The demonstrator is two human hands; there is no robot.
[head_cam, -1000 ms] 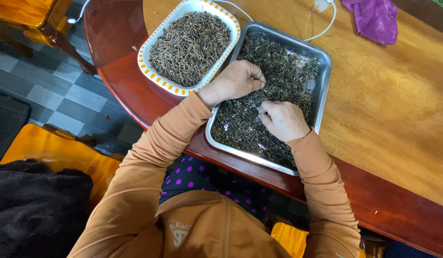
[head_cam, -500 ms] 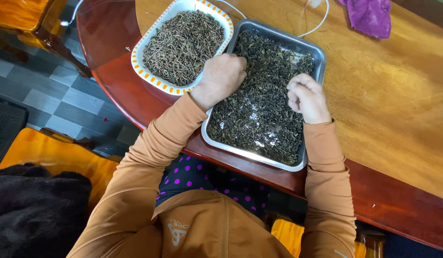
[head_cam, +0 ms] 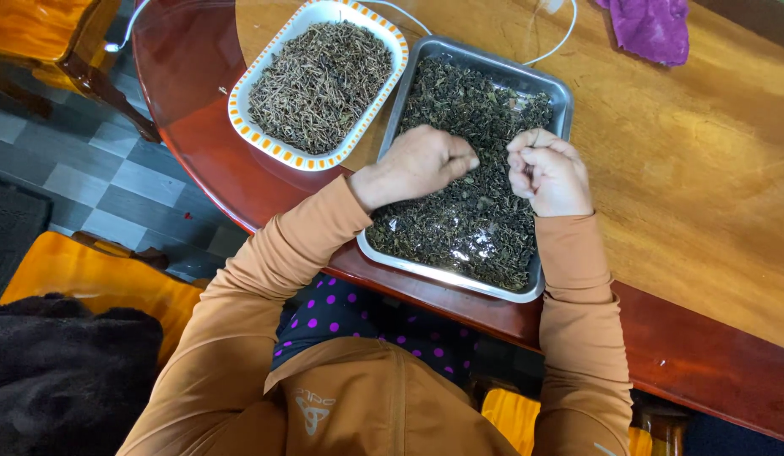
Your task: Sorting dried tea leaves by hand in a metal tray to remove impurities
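Metal tray (head_cam: 561, 97) w/ dark dried leaves (head_cam: 468, 219) sits at near edge of wooden bench (head_cam: 705, 194). L hand (head_cam: 421, 162) over tray centre, fingers curled, tips pinched on leaves. R hand (head_cam: 548, 173) at tray's right side, clenched in loose fist; contents not visible. Hands near each other, not touching. White dish w/ orange-checked rim (head_cam: 274, 150) just left of tray, touching it, filled w/ paler thin stems (head_cam: 320, 84). Purple cloth (head_cam: 654, 29) at far side; white cable (head_cam: 557, 46) behind tray.

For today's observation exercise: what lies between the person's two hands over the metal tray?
In the head view, only dark dried leaves in the metal tray lie between the left hand and right hand.
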